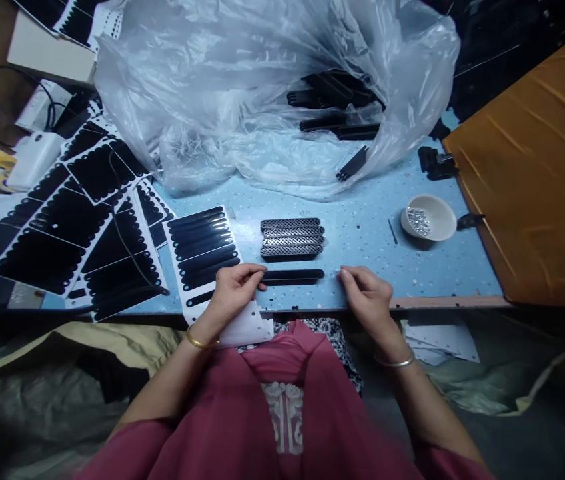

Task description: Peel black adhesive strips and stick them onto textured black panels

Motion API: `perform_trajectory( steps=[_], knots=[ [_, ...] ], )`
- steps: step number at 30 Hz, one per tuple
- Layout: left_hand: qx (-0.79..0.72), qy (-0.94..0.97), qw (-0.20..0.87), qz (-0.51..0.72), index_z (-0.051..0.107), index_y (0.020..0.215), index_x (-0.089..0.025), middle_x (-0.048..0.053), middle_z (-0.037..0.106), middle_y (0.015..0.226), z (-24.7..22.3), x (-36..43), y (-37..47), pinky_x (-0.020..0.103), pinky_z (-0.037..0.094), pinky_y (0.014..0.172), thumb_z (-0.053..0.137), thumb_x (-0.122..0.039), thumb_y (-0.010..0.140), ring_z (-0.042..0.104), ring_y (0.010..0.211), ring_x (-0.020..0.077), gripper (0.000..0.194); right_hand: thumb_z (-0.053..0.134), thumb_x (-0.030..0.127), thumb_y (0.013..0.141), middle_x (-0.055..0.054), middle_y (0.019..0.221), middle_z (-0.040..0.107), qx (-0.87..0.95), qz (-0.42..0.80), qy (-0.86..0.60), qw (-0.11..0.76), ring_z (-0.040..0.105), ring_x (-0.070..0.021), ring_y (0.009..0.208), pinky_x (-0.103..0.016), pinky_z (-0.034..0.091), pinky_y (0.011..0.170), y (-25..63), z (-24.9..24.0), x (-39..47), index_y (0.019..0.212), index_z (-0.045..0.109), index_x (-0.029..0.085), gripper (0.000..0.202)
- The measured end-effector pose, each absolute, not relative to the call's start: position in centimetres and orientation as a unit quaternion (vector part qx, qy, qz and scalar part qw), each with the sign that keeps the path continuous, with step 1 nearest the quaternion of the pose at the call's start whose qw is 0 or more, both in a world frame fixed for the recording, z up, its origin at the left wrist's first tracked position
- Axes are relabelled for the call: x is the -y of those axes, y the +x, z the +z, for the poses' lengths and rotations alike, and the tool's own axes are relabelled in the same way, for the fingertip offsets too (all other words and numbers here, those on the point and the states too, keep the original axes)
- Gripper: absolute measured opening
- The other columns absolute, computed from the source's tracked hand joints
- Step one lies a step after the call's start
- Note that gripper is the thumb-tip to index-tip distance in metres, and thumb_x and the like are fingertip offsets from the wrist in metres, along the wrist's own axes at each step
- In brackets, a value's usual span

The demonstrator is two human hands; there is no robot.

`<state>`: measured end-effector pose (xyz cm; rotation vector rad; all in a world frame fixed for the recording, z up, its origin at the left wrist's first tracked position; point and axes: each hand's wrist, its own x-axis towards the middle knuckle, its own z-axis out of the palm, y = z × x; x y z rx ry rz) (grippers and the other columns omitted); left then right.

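My left hand (236, 288) pinches the left end of a long black strip (295, 276) that lies level near the table's front edge. To the right of the strip's free end, my right hand (366, 293) has thumb and forefinger pressed together; whether something tiny is between them cannot be made out. Just beyond the strip sits a stack of patterned grey bars (292, 239), side by side. A white sheet of black stickers (203, 247) lies left of them, its lower part passing under my left wrist and over the edge.
A clear plastic bag (242, 87) with black parts (337, 90) inside covers the back. More black sticker sheets (52, 233) overlap at the left, crossed by a cable. At the right stand a white bowl (440, 220) of small metal pieces and an orange-brown panel (537, 173).
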<state>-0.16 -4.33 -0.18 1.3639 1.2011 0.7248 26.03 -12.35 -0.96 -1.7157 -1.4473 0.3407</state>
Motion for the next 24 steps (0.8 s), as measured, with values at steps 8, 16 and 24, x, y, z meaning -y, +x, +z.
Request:
perform_trajectory(
  steps=[8, 16, 24],
  knots=[
    [-0.423, 0.826, 0.197, 0.316, 0.07, 0.102, -0.015, 0.014, 0.073, 0.095, 0.0, 5.1, -0.1, 0.036, 0.053, 0.074, 0.066, -0.03, 0.083, 0.068, 0.08, 0.0239, 0.025, 0.065, 0.023, 0.082, -0.007, 0.086, 0.067, 0.664, 0.173, -0.599, 0.413, 0.064, -0.0181, 0.071, -0.033, 0.055, 0.065, 24.4, -0.5, 11.7, 0.112, 0.064, 0.018, 0.031],
    [-0.328, 0.9, 0.094, 0.271, 0.066, 0.105, -0.013, 0.017, 0.071, 0.099, 0.4, 4.6, 2.9, 0.041, 0.046, 0.075, 0.059, -0.038, 0.088, 0.064, 0.087, 0.0275, 0.031, 0.066, 0.025, 0.081, -0.004, 0.079, 0.064, 0.697, 0.22, -0.575, 0.368, 0.061, -0.015, 0.063, -0.028, 0.052, 0.058, 26.0, -0.5, 10.4, 0.111, 0.064, 0.017, 0.032],
    [-0.301, 0.917, 0.125, 0.229, 0.066, 0.091, -0.013, 0.012, 0.068, 0.08, 0.3, 4.3, 5.0, 0.038, 0.04, 0.07, 0.051, -0.027, 0.093, 0.06, 0.077, 0.0235, 0.02, 0.064, 0.02, 0.084, -0.006, 0.082, 0.068, 0.724, 0.255, -0.537, 0.35, 0.063, -0.0133, 0.063, -0.026, 0.053, 0.059, 26.3, -0.2, 9.3, 0.097, 0.066, 0.015, 0.014]
  ],
)
